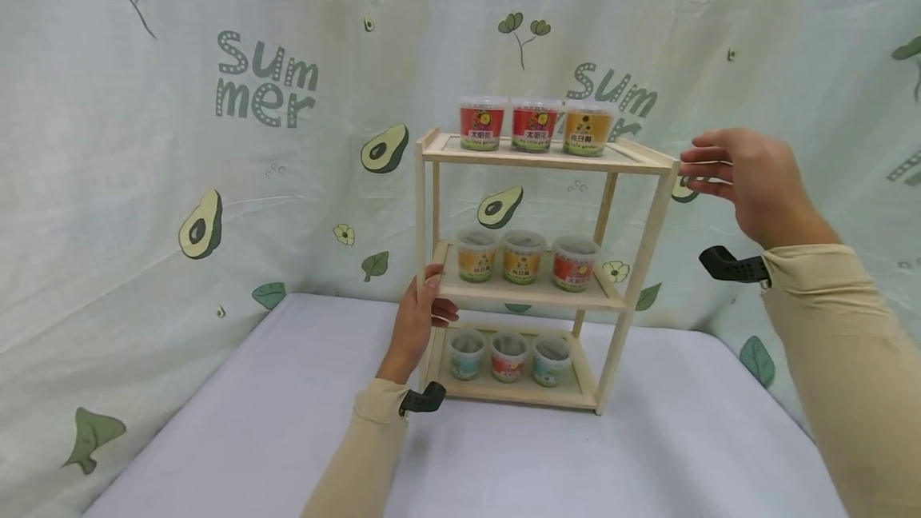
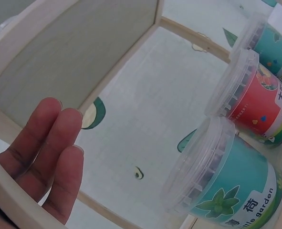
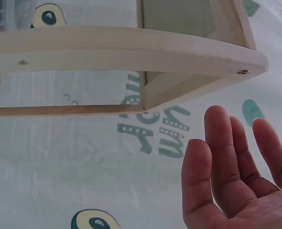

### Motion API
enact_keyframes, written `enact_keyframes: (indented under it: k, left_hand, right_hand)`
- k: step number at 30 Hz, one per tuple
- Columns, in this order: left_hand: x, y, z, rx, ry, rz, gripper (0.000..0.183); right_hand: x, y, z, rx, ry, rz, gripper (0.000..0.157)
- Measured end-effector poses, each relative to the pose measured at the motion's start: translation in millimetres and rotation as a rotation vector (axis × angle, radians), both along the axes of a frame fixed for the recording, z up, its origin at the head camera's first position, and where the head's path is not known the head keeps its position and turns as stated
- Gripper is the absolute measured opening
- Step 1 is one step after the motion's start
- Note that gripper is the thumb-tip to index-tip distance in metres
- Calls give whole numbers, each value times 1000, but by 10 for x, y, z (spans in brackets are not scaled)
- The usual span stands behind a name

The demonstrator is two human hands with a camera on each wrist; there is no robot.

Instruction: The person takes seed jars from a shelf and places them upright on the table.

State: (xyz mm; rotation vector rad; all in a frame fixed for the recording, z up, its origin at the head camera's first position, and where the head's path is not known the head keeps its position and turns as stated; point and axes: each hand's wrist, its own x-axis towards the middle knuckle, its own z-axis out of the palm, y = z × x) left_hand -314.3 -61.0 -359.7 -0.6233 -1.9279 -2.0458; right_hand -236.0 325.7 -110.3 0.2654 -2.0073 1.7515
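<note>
A three-tier wooden shelf (image 1: 532,292) stands upright, with three lidded plastic cups on each tier. My left hand (image 1: 417,310) grips its left front post just under the middle tier, with fingers (image 2: 64,129) reaching past the post. Beside the top right corner, my right hand (image 1: 748,182) is held up with its fingers (image 3: 222,152) loosely extended and nothing in them. On top are two red cups (image 1: 480,125) and an orange cup (image 1: 588,130). The middle holds two yellow cups (image 1: 476,258) and a red cup (image 1: 573,266). Below, a red cup (image 1: 508,358) sits between two teal cups (image 2: 241,176).
Under the shelf lies a white-covered table (image 1: 504,462). Behind and at both sides hangs a pale curtain (image 1: 288,166) printed with avocados, leaves and lettering. Each wrist wears a black device, such as the right wrist camera (image 1: 730,264).
</note>
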Motion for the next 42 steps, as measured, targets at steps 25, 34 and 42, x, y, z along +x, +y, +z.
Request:
enact_keyframes:
  k: [25, 34, 42]
  left_hand:
    - [-13, 3, -46, -7, -10, 16, 48]
    - [252, -8, 141, -32, -17, 0, 45]
    - [361, -23, 232, -1, 7, 0, 44]
  right_hand:
    - [-235, -318, 553, 207, -150, 8, 28]
    - [-275, -374, 645, 305, -255, 14, 36]
    - [-308, -491, 718, 503, -279, 14, 71]
